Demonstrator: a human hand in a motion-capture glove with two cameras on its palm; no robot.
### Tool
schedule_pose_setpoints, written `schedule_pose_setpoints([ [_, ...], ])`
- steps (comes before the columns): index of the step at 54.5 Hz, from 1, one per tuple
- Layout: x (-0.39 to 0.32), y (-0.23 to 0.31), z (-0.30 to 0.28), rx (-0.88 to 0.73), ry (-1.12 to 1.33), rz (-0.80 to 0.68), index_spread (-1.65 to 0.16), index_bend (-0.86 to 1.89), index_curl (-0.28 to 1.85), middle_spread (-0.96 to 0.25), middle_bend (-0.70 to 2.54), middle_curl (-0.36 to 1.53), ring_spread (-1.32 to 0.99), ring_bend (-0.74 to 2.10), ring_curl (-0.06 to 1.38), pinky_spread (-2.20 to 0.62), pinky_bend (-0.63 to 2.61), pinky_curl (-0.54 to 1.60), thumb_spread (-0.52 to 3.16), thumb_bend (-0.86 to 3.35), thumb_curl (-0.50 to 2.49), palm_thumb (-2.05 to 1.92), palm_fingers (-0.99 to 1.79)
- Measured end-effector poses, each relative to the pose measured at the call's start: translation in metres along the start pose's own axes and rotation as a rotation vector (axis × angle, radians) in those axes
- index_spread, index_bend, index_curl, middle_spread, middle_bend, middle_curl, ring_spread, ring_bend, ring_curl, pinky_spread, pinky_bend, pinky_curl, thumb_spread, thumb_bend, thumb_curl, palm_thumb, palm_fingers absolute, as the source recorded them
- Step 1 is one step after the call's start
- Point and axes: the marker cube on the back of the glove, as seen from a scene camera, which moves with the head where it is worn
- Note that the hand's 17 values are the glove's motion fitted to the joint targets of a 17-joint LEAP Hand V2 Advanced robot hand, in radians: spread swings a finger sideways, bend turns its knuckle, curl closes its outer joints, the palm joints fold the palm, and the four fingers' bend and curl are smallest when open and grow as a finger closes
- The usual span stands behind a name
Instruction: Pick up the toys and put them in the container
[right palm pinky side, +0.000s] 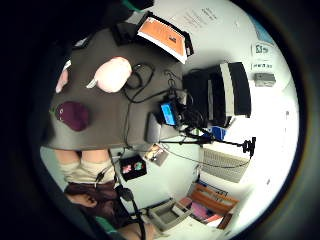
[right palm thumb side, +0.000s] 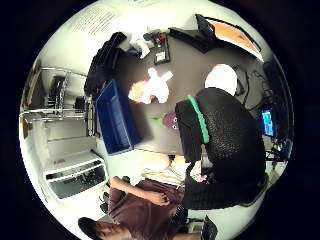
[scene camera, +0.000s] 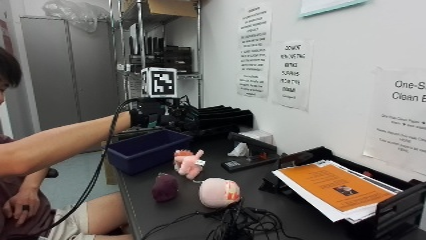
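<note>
- Hand (scene camera: 148, 118): black-gloved, raised above the blue container; whether its fingers are open or curled cannot be told.
- Container (scene camera: 146, 149): rectangular blue plastic bin at the counter's (scene camera: 180, 212) end.
- Toys on the dark counter: fuzzy pink plush (scene camera: 188, 162) beside the container, rounded maroon plush (scene camera: 164, 187), pale round plush (scene camera: 218, 192).

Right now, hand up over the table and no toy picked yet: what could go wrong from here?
1. The pale round toy lies right by the cable tangle; a grab there may snag a cable.
2. The dark maroon toy sits near the table's front edge and could be knocked off.
3. The gloved hand is high above the blue container; drops from there might miss.
</note>
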Motion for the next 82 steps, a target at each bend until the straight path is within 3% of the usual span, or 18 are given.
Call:
schedule_pose_setpoints([
  [10,0.000,-0.005,0.001,-0.025,0.006,0.022,-0.19,0.08,0.04,0.00,0.14,0.08,-0.01,0.32,0.10,0.02,0.70,0.22,1.12,-0.01,0.03,-0.03,-0.15],
  [24,-0.001,-0.015,0.002,-0.071,-0.035,0.023,-0.21,0.08,0.10,0.01,0.14,0.15,-0.01,0.35,0.16,0.02,0.74,0.27,1.47,-0.02,0.08,-0.04,-0.21],
  [39,0.007,-0.045,0.009,-0.082,-0.076,0.004,-0.22,0.08,0.13,0.01,0.14,0.19,-0.01,0.35,0.20,0.02,0.74,0.30,1.55,-0.03,0.10,-0.05,-0.23],
  [49,0.019,-0.078,0.032,-0.112,-0.094,0.075,-0.22,0.08,0.14,0.01,0.13,0.20,-0.01,0.34,0.23,0.02,0.75,0.31,1.56,-0.03,0.11,-0.05,-0.24],
  [59,0.035,-0.121,0.105,-0.201,-0.087,0.206,-0.23,0.06,0.12,-0.01,0.10,0.19,0.00,0.37,0.25,0.04,1.00,0.38,1.48,-0.04,0.13,-0.06,-0.18],
  [71,0.039,-0.149,0.210,-0.429,-0.144,0.184,-0.24,0.06,0.12,0.00,0.09,0.17,0.05,0.39,0.27,0.05,1.16,0.42,1.33,-0.03,0.18,-0.03,-0.27],
  [77,0.041,-0.156,0.233,-0.390,-0.096,0.158,-0.24,0.05,0.11,0.01,0.08,0.16,0.06,0.38,0.28,0.05,1.19,0.42,1.26,-0.01,0.21,0.01,-0.32],
  [82,0.043,-0.162,0.232,-0.380,-0.106,0.171,-0.24,0.09,0.12,0.03,0.06,0.14,0.05,0.51,0.31,-0.01,1.24,0.43,1.27,0.05,0.26,0.14,-0.15],
])
